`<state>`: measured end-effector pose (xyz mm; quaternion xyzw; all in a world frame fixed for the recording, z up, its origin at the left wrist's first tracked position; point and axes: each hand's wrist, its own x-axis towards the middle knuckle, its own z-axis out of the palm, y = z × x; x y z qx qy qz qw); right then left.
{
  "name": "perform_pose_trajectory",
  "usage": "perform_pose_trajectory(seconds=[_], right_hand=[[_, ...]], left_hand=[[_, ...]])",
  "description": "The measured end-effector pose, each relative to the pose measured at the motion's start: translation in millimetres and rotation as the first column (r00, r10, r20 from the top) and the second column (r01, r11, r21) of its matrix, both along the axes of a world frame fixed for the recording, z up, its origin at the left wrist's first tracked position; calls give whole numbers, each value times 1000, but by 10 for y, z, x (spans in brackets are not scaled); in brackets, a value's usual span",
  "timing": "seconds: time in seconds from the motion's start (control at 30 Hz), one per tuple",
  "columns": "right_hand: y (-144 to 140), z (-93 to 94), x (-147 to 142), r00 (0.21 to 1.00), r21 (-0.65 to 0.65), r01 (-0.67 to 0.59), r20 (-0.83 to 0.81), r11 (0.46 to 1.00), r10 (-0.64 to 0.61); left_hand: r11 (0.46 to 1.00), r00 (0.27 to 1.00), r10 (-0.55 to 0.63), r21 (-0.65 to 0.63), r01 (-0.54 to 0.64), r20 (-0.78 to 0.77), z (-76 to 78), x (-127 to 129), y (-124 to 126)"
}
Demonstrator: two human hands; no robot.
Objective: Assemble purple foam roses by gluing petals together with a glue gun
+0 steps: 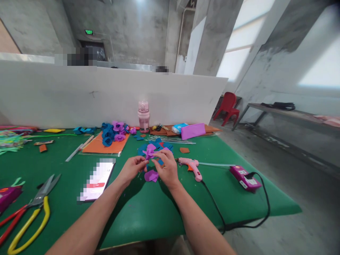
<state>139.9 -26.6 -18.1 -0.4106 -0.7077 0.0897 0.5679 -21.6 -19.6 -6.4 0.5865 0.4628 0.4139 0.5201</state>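
Observation:
A purple craft flower (pixel 149 151) is held up between my two hands over the green table. My left hand (pixel 134 167) pinches it from below, its fingers closed near the base. My right hand (pixel 168 168) has thumb and fingers curved around the flower's right side, with the fingertips at a petal. Below the hands lies a loose purple petal piece (pixel 151 176). Blue cut pieces (pixel 159 144) are scattered just behind the flower. To the right of my right hand rests a pink glue gun (pixel 191 166) with a glue stick in its back.
Finished blue and purple flowers (pixel 108 134) lie on an orange sheet (pixel 92 146). A phone (pixel 98 180), scissors (pixel 42 194) and pipe cleaners (pixel 12 140) are on the left. A pink bottle (pixel 143 117) stands by the white partition (pixel 111 94). A purple power strip (pixel 245 178) trails a black cord.

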Motion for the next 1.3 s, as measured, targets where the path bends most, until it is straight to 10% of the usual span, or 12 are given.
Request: perform_pose_trajectory(seconds=[0.6, 0.83, 1.1, 1.3], right_hand=[[-7, 6, -4, 994, 18, 16, 106, 1000, -18], [9, 36, 33, 960, -60, 92, -261, 994, -104], [121, -55, 24, 734, -344, -407, -674, 846, 79], [27, 27, -22, 754, -353, -532, -611, 770, 241]], left_hand=[[947, 912, 55, 310, 81, -406, -12, -20, -11], [908, 915, 173, 418, -5, -365, -39, -58, 9], [829, 937, 298, 535, -159, -183, -86, -124, 44], [816, 935, 308, 555, -163, -178, -39, -89, -8]])
